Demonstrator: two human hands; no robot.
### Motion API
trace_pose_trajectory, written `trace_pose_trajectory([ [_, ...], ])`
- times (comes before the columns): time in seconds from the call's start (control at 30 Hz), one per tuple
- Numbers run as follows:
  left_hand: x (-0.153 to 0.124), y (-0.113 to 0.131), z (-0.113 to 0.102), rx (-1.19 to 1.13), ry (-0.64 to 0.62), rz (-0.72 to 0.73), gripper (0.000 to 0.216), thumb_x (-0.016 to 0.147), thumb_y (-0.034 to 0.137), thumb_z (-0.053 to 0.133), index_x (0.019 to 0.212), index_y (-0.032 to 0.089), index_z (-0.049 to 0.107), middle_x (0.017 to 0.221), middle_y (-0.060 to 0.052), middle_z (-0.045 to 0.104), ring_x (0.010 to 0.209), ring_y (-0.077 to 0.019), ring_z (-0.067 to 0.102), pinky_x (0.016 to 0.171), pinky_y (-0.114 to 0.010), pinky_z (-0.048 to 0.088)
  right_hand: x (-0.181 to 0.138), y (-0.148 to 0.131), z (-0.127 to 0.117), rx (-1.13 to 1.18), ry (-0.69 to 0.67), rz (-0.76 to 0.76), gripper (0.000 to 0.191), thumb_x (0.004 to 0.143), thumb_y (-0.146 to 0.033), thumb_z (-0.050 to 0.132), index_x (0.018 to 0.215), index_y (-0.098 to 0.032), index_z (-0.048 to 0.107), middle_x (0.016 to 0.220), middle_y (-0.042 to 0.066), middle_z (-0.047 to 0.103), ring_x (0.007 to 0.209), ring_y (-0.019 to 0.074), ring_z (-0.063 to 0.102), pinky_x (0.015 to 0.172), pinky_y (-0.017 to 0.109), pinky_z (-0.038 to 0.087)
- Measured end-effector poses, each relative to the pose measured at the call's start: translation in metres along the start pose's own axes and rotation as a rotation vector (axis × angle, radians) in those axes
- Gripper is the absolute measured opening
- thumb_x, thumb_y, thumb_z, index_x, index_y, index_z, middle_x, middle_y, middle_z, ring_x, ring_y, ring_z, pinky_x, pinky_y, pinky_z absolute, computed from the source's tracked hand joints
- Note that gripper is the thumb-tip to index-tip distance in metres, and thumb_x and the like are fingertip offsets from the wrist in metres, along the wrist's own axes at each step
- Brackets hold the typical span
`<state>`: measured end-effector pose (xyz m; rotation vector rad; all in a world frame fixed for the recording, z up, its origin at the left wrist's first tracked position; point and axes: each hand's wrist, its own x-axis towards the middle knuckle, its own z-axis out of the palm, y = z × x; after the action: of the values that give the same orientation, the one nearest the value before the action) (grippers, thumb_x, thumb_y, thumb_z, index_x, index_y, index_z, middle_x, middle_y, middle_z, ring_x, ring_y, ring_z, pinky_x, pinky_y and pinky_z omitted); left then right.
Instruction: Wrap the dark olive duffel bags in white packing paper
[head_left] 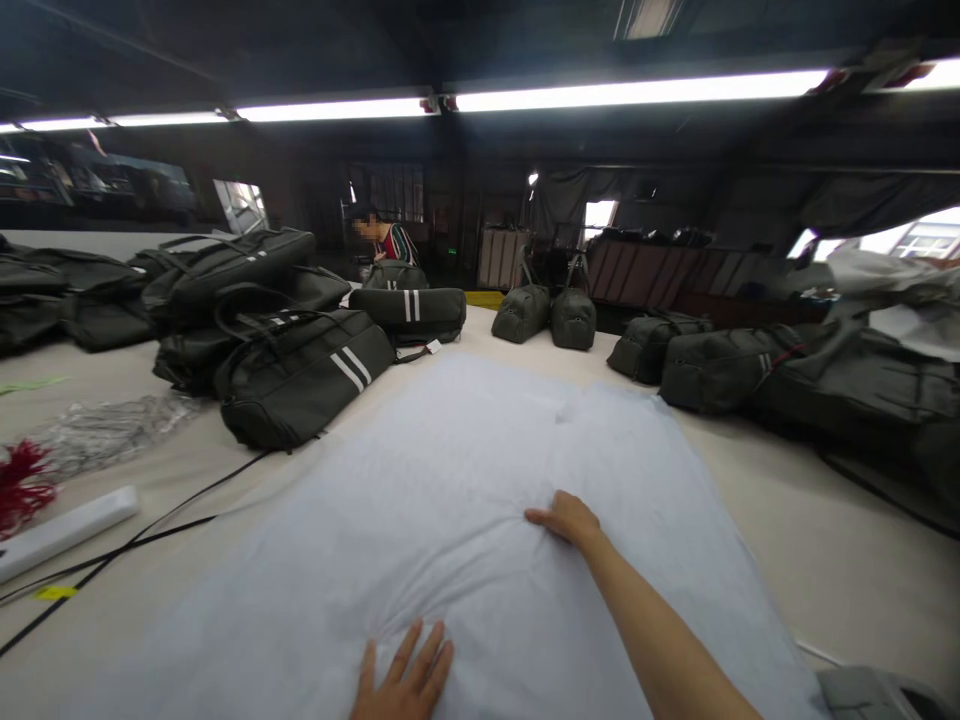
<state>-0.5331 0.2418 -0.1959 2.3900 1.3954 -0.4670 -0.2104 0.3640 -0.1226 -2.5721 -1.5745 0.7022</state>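
A large white sheet [480,450] of thin, paper-like or plastic material lies spread over the table in front of me. My left hand [405,672] rests flat on its near part, fingers spread and holding nothing. Farther forward and to the right, my right hand [566,517] is closed on the sheet, thumb pointing left; its curled fingers are partly hidden. Creases run through the sheet between the two hands.
Dark green duffel bags [307,375] with white stripes are piled at left; more bags [720,365] line the right. A white power strip [71,530], black cords [142,540] and red strands [24,485] lie at left. A person [397,243] bends over a bag at the back.
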Motion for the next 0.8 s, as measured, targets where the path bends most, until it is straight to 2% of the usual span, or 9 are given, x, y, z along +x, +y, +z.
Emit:
trace_pose_trajectory([
  [0.07, -0.002, -0.003, -0.002, 0.010, -0.032, 0.011, 0.084, 0.079, 0.016, 0.063, 0.147, 0.039, 0.018, 0.157, 0.000, 0.017, 0.145, -0.0345, 0.014, 0.109, -0.076, 0.011, -0.014, 0.005, -0.009, 0.044, 0.024, -0.043, 0.062, 0.086, -0.062, 0.052, 0.113, -0.008, 0.064, 0.103, 0.020, 0.072, 0.095, 0.0292, 0.070, 0.077, 0.036, 0.054],
  [0.1, -0.004, -0.004, -0.003, 0.003, -0.032, 0.027, 0.095, 0.073, 0.026, 0.073, 0.148, 0.038, 0.015, 0.158, -0.001, 0.013, 0.146, -0.0355, 0.010, 0.110, -0.075, 0.009, -0.025, 0.008, -0.012, 0.060, 0.053, -0.068, 0.063, 0.091, -0.060, 0.044, 0.122, -0.008, 0.059, 0.112, 0.020, 0.070, 0.101, 0.0285, 0.068, 0.083, 0.037, 0.053],
  [0.2, -0.013, -0.002, -0.014, -0.032, -0.021, 0.078, 0.118, 0.058, 0.042, 0.085, 0.151, 0.034, 0.013, 0.160, -0.003, 0.008, 0.146, -0.0371, 0.006, 0.110, -0.075, 0.006, -0.086, 0.016, -0.002, 0.070, 0.181, -0.225, 0.061, 0.097, -0.052, 0.037, 0.146, -0.015, 0.037, 0.151, 0.014, 0.041, 0.138, 0.0260, 0.040, 0.111, 0.041, 0.035],
  [0.3, -0.023, 0.007, -0.033, -0.008, -0.033, 0.077, 0.113, 0.060, 0.035, 0.087, 0.151, 0.031, 0.019, 0.159, -0.007, 0.012, 0.146, -0.0375, 0.010, 0.108, -0.076, 0.012, -0.174, 0.026, 0.044, 0.028, 0.252, -0.611, 0.067, 0.094, -0.052, 0.046, 0.151, -0.024, 0.028, 0.160, 0.007, 0.023, 0.148, 0.0284, 0.016, 0.120, 0.051, 0.013],
  [0.4, -0.031, 0.013, -0.050, 0.009, -0.031, 0.095, 0.109, 0.064, 0.033, 0.086, 0.151, 0.029, 0.021, 0.160, -0.009, 0.014, 0.147, -0.0360, 0.011, 0.108, -0.076, 0.016, -0.245, 0.033, 0.101, -0.028, 0.038, -0.880, 0.085, 0.082, -0.060, 0.062, 0.152, -0.034, 0.021, 0.160, 0.004, 0.020, 0.147, 0.0348, 0.015, 0.119, 0.060, 0.010],
  [0.5, -0.037, 0.014, -0.063, 0.006, -0.009, 0.134, 0.100, 0.072, 0.038, 0.080, 0.151, 0.027, 0.020, 0.160, -0.010, 0.013, 0.147, -0.0342, 0.012, 0.108, -0.074, 0.019, -0.272, 0.033, 0.134, -0.050, -0.166, -0.863, 0.092, 0.076, -0.060, 0.069, 0.151, -0.035, 0.023, 0.160, 0.004, 0.019, 0.147, 0.0354, 0.015, 0.119, 0.061, 0.011],
  [0.6, -0.050, 0.011, -0.072, 0.008, 0.050, 0.155, 0.090, 0.080, 0.039, 0.071, 0.152, 0.024, 0.019, 0.161, -0.011, 0.007, 0.148, -0.0310, 0.010, 0.111, -0.066, 0.025, -0.275, 0.034, 0.133, -0.056, -0.176, -0.747, 0.089, 0.076, -0.054, 0.071, 0.151, -0.033, 0.027, 0.160, 0.005, 0.019, 0.147, 0.0332, 0.014, 0.119, 0.060, 0.010],
  [0.67, -0.066, 0.008, -0.073, 0.020, 0.096, 0.165, 0.085, 0.082, 0.036, 0.068, 0.151, 0.023, 0.020, 0.162, -0.009, 0.004, 0.149, -0.0287, 0.005, 0.114, -0.062, 0.024, -0.282, 0.040, 0.123, -0.057, -0.068, -0.686, 0.083, 0.080, -0.048, 0.069, 0.150, -0.032, 0.029, 0.159, 0.005, 0.024, 0.147, 0.0311, 0.019, 0.120, 0.058, 0.014],
  [0.8, -0.108, -0.006, -0.049, 0.054, 0.072, 0.209, 0.093, 0.073, 0.042, 0.076, 0.150, 0.028, 0.026, 0.161, -0.006, 0.009, 0.149, -0.0311, 0.003, 0.113, -0.069, 0.011, -0.324, 0.083, 0.111, -0.089, 0.360, -0.605, 0.058, 0.093, -0.039, 0.053, 0.148, -0.029, 0.036, 0.151, 0.005, 0.042, 0.140, 0.0270, 0.037, 0.116, 0.054, 0.030],
])
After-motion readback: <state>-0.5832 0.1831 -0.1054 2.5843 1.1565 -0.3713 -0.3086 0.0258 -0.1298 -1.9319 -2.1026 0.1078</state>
